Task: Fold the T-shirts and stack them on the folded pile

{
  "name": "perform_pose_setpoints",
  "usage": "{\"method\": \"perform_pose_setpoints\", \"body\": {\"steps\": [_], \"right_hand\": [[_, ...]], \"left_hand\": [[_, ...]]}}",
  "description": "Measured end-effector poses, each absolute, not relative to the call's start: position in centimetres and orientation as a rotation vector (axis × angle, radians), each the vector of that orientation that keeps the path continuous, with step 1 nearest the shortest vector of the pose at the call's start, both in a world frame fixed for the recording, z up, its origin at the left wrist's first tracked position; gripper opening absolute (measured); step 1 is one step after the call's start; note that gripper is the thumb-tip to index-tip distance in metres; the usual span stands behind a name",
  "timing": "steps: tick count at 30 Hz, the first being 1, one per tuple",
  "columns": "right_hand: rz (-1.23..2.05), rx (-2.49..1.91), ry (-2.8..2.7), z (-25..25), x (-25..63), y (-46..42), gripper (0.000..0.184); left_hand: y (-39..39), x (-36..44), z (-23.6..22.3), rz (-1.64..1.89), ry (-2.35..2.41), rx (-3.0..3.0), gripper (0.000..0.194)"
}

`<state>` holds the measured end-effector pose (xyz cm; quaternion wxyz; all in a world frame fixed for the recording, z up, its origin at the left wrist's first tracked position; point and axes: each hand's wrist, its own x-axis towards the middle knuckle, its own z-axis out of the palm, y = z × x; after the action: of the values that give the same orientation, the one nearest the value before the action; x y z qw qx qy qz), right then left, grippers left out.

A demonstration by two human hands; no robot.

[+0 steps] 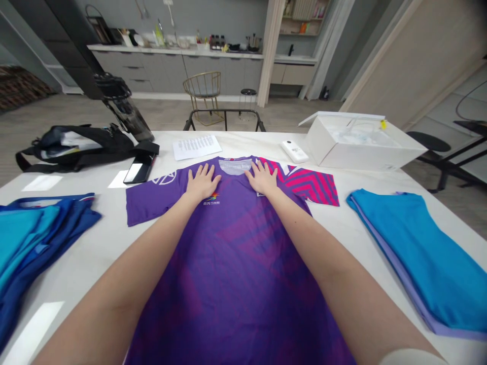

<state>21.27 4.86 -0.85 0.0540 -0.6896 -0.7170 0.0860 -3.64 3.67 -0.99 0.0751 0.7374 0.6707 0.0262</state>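
Observation:
A purple sports jersey [236,284] lies flat and spread out on the white table [87,253], its collar [235,166] on the far side. One sleeve is plain purple, and the other has pink and blue chevrons [310,185]. My left hand [203,182] rests palm down on the jersey, just left of the collar, with its fingers apart. My right hand [262,177] presses flat on the other side of the collar. Neither hand grips the cloth.
Folded blue garments [38,238] lie at the left and a folded teal garment [407,253] at the right. Along the far side are a black bag [83,149], a phone [140,167], a printed sheet [197,147], a small white device [294,151] and an open white box [361,142].

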Motion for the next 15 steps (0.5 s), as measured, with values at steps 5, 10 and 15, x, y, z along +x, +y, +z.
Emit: {"method": "perform_pose_setpoints", "body": {"steps": [5,10,15], "right_hand": [[0.276,-2.132,-2.157,-1.6,21.2,5.2,0.077],[0.168,-2.016,-2.101,-0.6,22.3,4.7,0.064],[-0.133,-2.091,-2.062,1.5,30.0,3.5,0.045]], "left_hand": [[5.0,-3.2,-2.0,0.107,1.995,2.199,0.081],[5.4,-3.2,-1.9,0.166,1.989,2.205,0.074],[5.7,0.2,-0.8,0.475,1.967,2.375,0.054]]}}
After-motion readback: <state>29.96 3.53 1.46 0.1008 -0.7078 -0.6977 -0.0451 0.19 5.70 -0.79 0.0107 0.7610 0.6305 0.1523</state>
